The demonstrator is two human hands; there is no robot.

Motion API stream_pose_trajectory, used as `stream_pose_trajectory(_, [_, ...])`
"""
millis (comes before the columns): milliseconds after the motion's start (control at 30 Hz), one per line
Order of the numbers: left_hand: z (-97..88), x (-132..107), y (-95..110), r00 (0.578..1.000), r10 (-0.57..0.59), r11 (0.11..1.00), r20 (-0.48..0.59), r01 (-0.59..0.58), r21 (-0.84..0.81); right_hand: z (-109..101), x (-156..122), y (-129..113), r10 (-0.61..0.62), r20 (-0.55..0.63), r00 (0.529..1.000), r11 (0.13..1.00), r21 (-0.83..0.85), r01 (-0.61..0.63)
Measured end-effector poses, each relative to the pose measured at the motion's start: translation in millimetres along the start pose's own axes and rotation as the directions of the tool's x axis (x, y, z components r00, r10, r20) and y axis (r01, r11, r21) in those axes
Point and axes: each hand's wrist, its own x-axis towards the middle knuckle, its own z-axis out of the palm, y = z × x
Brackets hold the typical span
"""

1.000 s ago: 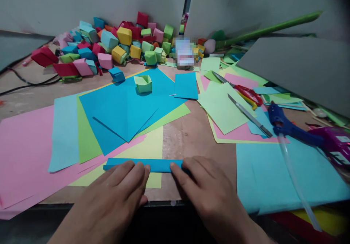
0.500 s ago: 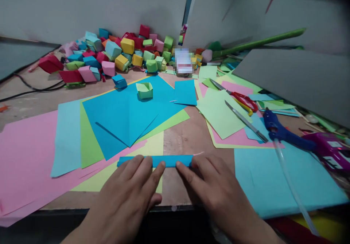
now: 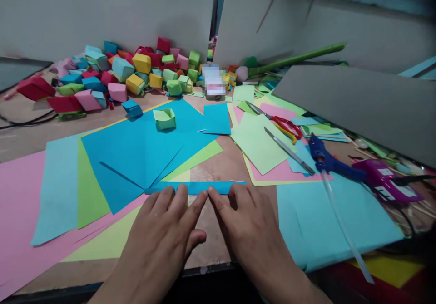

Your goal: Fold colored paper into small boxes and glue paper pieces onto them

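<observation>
A narrow folded strip of blue paper lies flat on the wooden table, near its front edge. My left hand rests palm down on the strip's left half, fingers stretched forward and pressing it. My right hand lies the same way on the right half, fingertips on the paper. Both index fingers almost meet at the strip's middle. Behind the strip lie a large blue sheet and a small open green paper box.
A heap of coloured paper cubes fills the back left. Pink, green and yellow sheets cover the left. On the right lie red scissors, a utility knife, a blue glue gun and a grey board.
The strip and both hands have slid away from me, towards the large blue sheet. My fingertips have drawn together at the strip's middle. The view has shifted a little.
</observation>
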Motion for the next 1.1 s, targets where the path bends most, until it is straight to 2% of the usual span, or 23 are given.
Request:
stream_pose_trajectory(233, [-0.1,1,-2,1.0,-0.009,1.0,0.022,0.01,-0.026,1,-4,-2,0.019,-0.024,1.0,1.0,-0.024,-0.02])
stream_pose_trajectory(600, [2.2,3,-3,1.0,0.001,1.0,-0.03,-0.001,-0.001,2,-22,20,0.074,-0.057,0.996,0.997,-0.002,-0.075])
stream_pose_trajectory(800, [5.0,1,-4,0.999,0.029,0.999,-0.026,-0.028,0.035,0,-23,25,0.073,-0.012,0.997,0.997,-0.009,-0.073])
stream_pose_trajectory(1100, [5.7,0,-6,0.998,0.053,0.998,-0.034,-0.052,0.039,-4,-27,24,0.09,-0.017,0.996,0.994,-0.068,-0.091])
